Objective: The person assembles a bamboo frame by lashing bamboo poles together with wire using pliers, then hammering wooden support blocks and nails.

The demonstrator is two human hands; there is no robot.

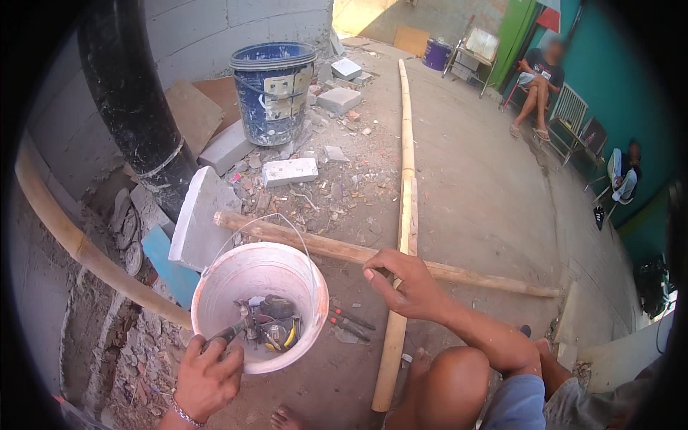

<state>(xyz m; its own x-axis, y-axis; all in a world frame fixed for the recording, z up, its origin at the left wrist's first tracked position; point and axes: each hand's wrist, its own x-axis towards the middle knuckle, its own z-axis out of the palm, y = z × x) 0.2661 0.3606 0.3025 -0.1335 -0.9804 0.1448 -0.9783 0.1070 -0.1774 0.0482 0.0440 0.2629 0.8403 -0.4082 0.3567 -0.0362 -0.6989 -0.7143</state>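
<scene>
Your bent knee [448,383] and blue shorts [519,405] fill the picture's 5 o'clock edge, nearest the camera. At 7 o'clock your left hand [208,373] is closed around the handle of a tool [233,331] at the near rim of a white plastic bucket [215,287], the tool's head reaching down among other hand tools [276,326] lying in the bottom. Pliers with red handles [350,322] lie on the ground just beside the bucket, at its 3 o'clock side. Near the centre your right hand [405,283] rests with fingers curled over a long bamboo pole [405,215], where that pole crosses a second wooden pole [322,247] lying across the ground; whether the fingers clamp it tight I cannot tell. The bamboo pole runs from 6 o'clock up toward 12 o'clock. At 11 o'clock stands a blue paint bucket [272,100] among pale blocks [290,172] and rubble. A thick black pipe [132,107] rises at 10 o'clock beside a grey block wall [201,36]. At 2 o'clock a seated person [537,86] rests on a chair by a teal wall [616,72]
</scene>
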